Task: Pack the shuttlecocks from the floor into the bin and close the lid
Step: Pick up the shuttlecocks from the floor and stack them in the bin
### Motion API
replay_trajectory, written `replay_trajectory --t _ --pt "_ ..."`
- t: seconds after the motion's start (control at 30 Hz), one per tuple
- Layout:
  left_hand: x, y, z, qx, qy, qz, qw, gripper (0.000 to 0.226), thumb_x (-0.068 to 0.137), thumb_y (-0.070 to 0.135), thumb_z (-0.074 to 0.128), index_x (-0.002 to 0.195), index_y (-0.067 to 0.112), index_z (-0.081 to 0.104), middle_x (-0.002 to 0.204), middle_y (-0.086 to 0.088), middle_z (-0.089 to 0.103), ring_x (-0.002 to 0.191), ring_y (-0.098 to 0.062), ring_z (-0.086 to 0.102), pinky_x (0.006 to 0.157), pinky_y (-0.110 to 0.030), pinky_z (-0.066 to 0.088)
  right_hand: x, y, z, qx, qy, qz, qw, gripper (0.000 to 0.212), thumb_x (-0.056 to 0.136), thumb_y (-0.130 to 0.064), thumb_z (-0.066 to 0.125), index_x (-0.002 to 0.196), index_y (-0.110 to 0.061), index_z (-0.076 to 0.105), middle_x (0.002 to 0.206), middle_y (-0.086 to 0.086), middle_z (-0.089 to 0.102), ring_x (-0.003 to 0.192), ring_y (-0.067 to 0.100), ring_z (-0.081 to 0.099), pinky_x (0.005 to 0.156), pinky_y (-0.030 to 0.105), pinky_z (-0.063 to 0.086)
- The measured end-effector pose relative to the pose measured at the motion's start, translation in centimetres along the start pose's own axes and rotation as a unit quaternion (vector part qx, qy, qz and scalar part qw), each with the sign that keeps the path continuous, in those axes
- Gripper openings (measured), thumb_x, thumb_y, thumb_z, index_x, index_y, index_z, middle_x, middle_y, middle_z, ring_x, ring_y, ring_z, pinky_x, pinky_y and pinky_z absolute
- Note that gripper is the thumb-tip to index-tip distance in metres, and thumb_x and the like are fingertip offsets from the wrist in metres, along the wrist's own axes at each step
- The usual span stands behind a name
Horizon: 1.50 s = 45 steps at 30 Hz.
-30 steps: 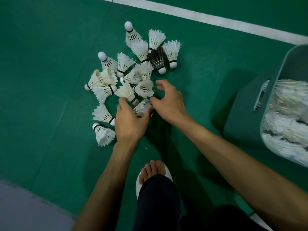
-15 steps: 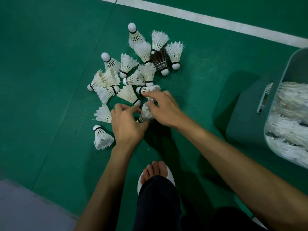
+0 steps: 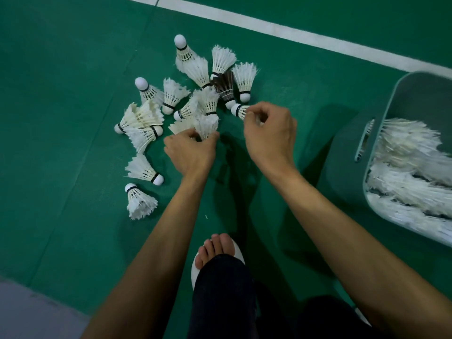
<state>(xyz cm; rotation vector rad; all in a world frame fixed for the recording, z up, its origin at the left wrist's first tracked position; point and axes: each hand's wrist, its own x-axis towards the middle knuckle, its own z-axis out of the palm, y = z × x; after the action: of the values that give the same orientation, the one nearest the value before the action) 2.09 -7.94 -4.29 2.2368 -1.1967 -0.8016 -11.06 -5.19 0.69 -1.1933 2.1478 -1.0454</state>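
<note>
Several white feather shuttlecocks (image 3: 171,94) lie in a loose pile on the green court floor, one of them dark-feathered (image 3: 225,85). My left hand (image 3: 190,152) grips a shuttlecock (image 3: 206,126) at the near edge of the pile, feathers pointing up. My right hand (image 3: 269,135) pinches another shuttlecock (image 3: 238,110) by its feathers, cork pointing left, just right of the pile. The grey-green bin (image 3: 342,157) stands at the right, open, with many shuttlecocks inside it. No lid is in view.
A white court line (image 3: 293,33) runs diagonally behind the pile. My foot in a white slipper (image 3: 215,253) and a dark trouser leg are below the hands. A grey floor strip (image 3: 29,309) sits at the bottom left.
My right hand has lifted and moved right with a shuttlecock pinched in it. My left hand has shifted up to the pile and taken hold of a shuttlecock.
</note>
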Motion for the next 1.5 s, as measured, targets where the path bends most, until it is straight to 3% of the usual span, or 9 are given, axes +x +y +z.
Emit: replay_trajectory --t 0.27,0.5,0.6,0.7,0.83,1.1,1.17,1.3,1.5 --pt "-7.9 6.3 -1.5 -0.049 -0.039 0.195 0.979 0.032 0.069 0.048 0.08 0.076 0.02 0.067 0.119 -0.007 0.05 0.097 -0.009 0.048 0.083 -0.026 0.05 1.5 -3.7 -10.7 -0.068 0.122 -0.128 0.982 0.015 0.078 -0.011 0.065 0.086 -0.019 0.074 0.078 -0.008 0.071 0.076 0.012 0.067 0.07 0.034 0.056" --pt "-16.7 14.5 -0.5 -0.121 -0.116 0.34 0.925 0.035 0.069 0.051 0.073 0.07 0.02 0.058 0.114 -0.003 0.049 0.081 -0.009 0.054 0.073 -0.026 0.05 0.5 1.9 -25.1 0.036 0.233 0.03 0.971 0.031 0.074 -0.013 0.074 0.104 -0.016 0.067 0.079 -0.004 0.071 0.07 0.005 0.071 0.064 0.019 0.056" --pt "-21.3 16.1 1.1 -0.074 -0.173 0.397 0.898 0.031 0.066 0.052 0.073 0.062 0.03 0.052 0.107 0.004 0.047 0.083 0.012 0.048 0.067 -0.017 0.044 -0.5 6.7 -29.5 0.032 0.263 0.106 0.958 0.025 0.069 -0.012 0.074 0.093 -0.017 0.074 0.078 -0.002 0.074 0.068 0.006 0.071 0.063 0.02 0.057" --pt "-25.7 16.4 3.9 0.017 -0.256 0.451 0.855 0.028 0.066 0.05 0.078 0.065 0.028 0.061 0.112 0.004 0.048 0.08 -0.001 0.055 0.068 -0.028 0.052 -0.4 11.7 -32.4 0.0 0.278 0.199 0.94 0.019 0.073 -0.008 0.069 0.086 -0.021 0.074 0.079 -0.004 0.073 0.064 0.005 0.066 0.061 0.017 0.053" --pt "-27.4 16.1 7.9 0.145 -0.308 0.449 0.826 0.037 0.062 0.043 0.079 0.062 0.013 0.057 0.11 -0.004 0.048 0.078 -0.026 0.058 0.057 -0.03 0.043 1.9 16.1 -32.7 -0.019 0.255 0.28 0.925 0.012 0.081 -0.005 0.067 0.076 -0.012 0.074 0.08 0.003 0.074 0.072 0.016 0.072 0.075 0.031 0.064" --pt "-25.8 16.2 9.5 0.251 -0.364 0.411 0.798 0.059 0.066 0.038 0.084 0.056 0.016 0.031 0.119 -0.033 0.061 0.084 -0.039 0.06 0.05 -0.037 0.042 7.2 17.3 -28.9 0.053 0.108 0.353 0.928 0.012 0.084 0.005 0.072 0.095 0.003 0.068 0.089 0.018 0.074 0.073 0.027 0.078 0.069 0.046 0.065" --pt "-25.5 16.6 9.4 0.259 -0.381 0.401 0.792 0.057 0.067 0.035 0.084 0.056 0.017 0.03 0.114 -0.033 0.057 0.085 -0.032 0.056 0.058 -0.04 0.053 7.9 17.1 -28.0 0.064 0.072 0.365 0.926 0.018 0.084 0.007 0.071 0.101 0.004 0.067 0.091 0.019 0.073 0.069 0.026 0.077 0.071 0.048 0.064" --pt "-24.9 16.8 10.0 0.264 -0.413 0.379 0.785 0.052 0.065 0.034 0.084 0.054 0.015 0.037 0.069 -0.022 0.043 0.058 -0.037 0.053 0.049 -0.028 0.031 8.4 17.3 -28.0 0.055 0.041 0.368 0.927 0.009 0.087 0.006 0.07 0.095 0.004 0.067 0.092 0.021 0.074 0.063 0.026 0.07 0.076 0.05 0.064" --pt "-24.8 16.3 10.3 0.264 -0.414 0.382 0.783 0.042 0.064 0.031 0.082 0.056 0.012 0.046 0.084 -0.008 0.045 0.061 -0.025 0.049 0.051 -0.028 0.03 7.7 17.6 -29.1 0.056 0.042 0.371 0.926 0.013 0.084 0.006 0.071 0.095 0.004 0.065 0.086 0.02 0.072 0.06 0.025 0.067 0.068 0.042 0.062"
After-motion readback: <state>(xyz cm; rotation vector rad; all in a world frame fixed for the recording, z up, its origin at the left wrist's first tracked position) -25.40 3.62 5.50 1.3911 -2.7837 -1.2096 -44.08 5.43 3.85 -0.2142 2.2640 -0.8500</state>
